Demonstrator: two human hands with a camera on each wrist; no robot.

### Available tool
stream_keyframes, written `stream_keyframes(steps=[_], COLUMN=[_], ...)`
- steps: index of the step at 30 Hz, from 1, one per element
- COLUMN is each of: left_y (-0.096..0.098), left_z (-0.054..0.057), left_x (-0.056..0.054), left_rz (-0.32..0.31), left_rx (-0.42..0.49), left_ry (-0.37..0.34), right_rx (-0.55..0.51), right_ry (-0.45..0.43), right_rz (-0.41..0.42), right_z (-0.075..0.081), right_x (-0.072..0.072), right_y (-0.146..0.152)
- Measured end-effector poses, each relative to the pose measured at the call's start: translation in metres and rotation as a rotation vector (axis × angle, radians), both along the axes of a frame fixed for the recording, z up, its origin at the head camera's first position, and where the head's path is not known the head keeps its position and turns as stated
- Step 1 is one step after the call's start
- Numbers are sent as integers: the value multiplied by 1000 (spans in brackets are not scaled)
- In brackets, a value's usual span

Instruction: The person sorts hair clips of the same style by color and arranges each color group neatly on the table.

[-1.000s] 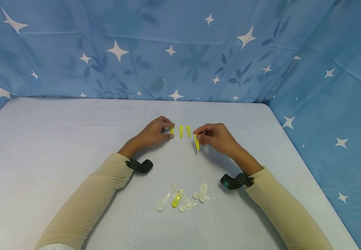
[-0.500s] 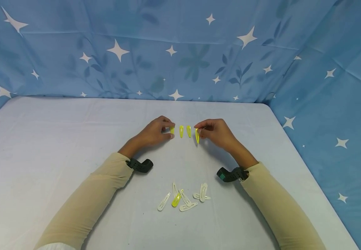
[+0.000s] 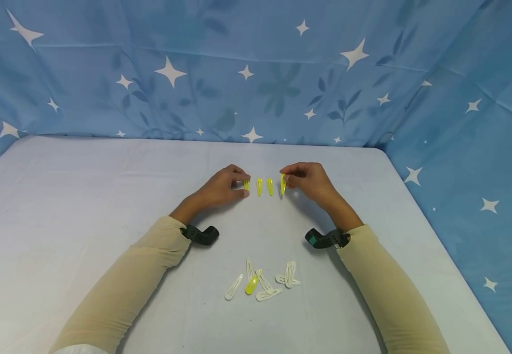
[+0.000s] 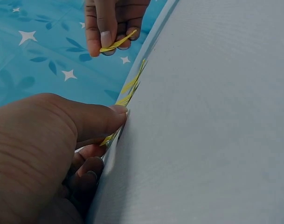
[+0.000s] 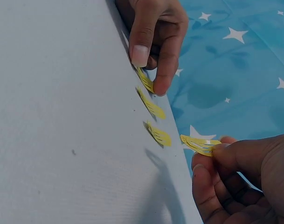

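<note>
My right hand pinches a yellow snap hair clip by its broad end, raised just off the table at the right end of a row. Two more yellow hair clips, one nearer the left hand and one nearer the right, lie parallel in the row. At the row's left end my left hand holds another yellow hair clip flat on the table, thumb at one end and index finger at the other. The left wrist view shows this clip mostly hidden by the left thumb.
Closer to me lies a loose group of several white hair clips, some overlapping, with one yellow clip among them. A white cloth covers the table. A blue star-patterned curtain hangs at the back and right.
My right hand has moved away from me with its yellow hair clip, bringing it level with the row. My left hand stays on its clip.
</note>
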State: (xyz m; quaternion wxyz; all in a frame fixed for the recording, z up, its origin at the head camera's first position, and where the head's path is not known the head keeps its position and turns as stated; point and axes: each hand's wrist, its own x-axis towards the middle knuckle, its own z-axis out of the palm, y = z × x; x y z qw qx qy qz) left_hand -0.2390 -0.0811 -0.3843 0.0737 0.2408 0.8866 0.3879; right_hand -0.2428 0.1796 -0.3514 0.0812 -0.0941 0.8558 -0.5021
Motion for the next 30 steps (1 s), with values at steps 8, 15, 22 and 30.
stream_keyframes(steps=[8, 15, 22, 30], left_y=[-2, 1, 2, 0], left_z=[1, 0, 2, -1], left_x=[0, -2, -1, -1], left_rz=[7, -7, 3, 9], left_rx=[-4, -3, -8, -9], left_ry=[13, 11, 9, 8], right_rx=[30, 66, 125, 155], right_ry=[-20, -60, -57, -41], right_rz=[33, 26, 9, 13], right_z=[-4, -6, -6, -10], right_x=[-11, -17, -18, -19], right_y=[0, -1, -7, -10])
